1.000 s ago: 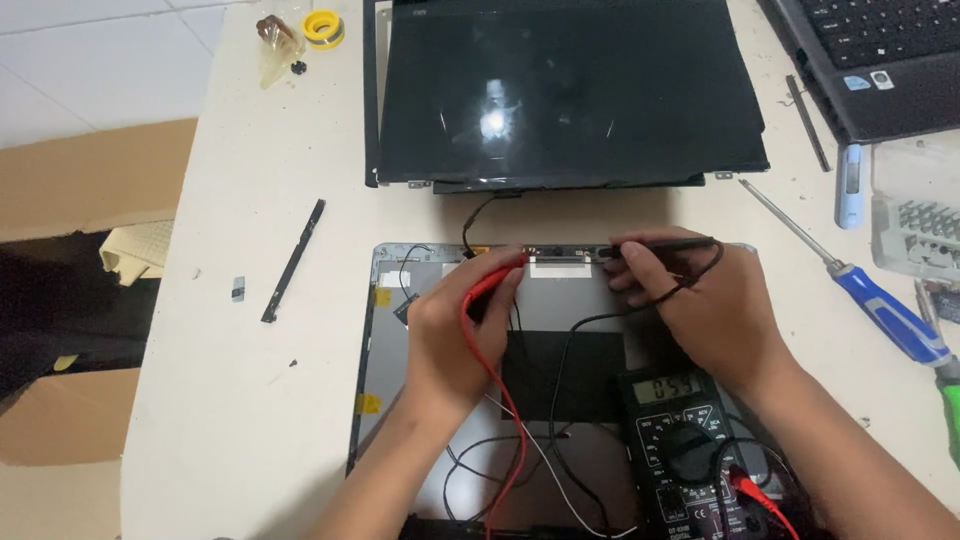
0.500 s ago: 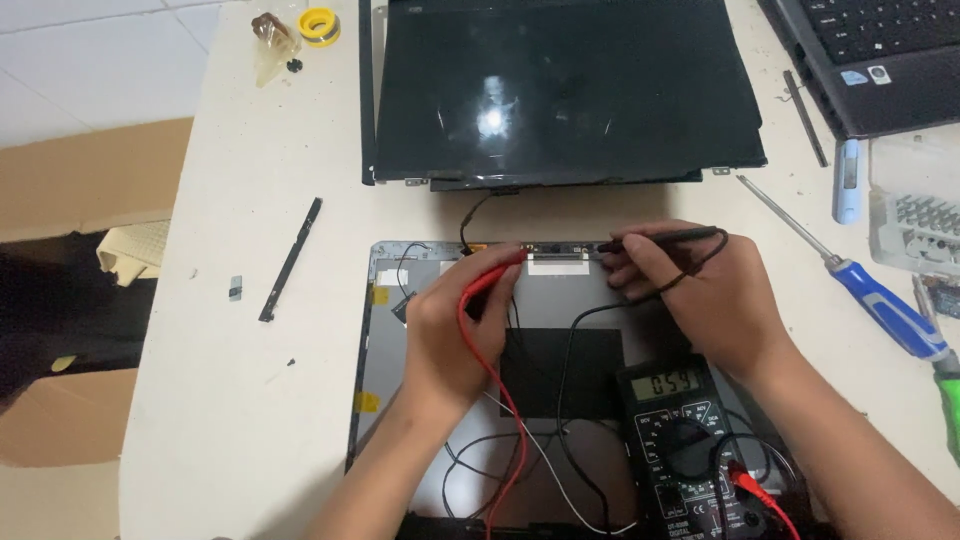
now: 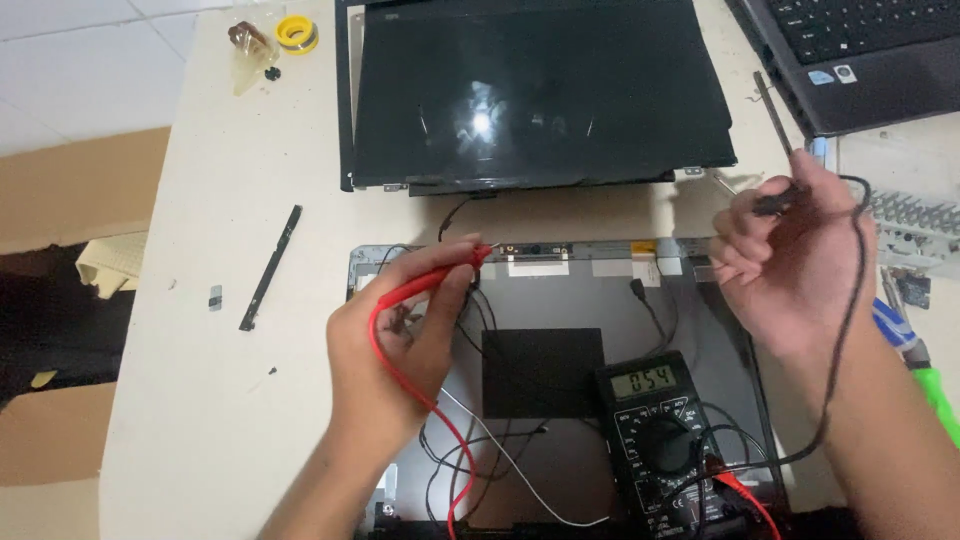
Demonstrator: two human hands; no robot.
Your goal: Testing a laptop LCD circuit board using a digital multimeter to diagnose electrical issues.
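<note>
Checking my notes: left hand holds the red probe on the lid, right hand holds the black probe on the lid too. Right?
Not quite. The head view shows the right hand holding the black probe raised off the lid. The left hand does hold the red probe there.

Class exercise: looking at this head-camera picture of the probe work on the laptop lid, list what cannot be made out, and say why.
- Black probe's tip: hidden inside the right hand.
- Red probe tip's exact contact point: too small.
- Multimeter lower end: cut by the bottom edge.
- Laptop at top right: cut by the edge.
</note>
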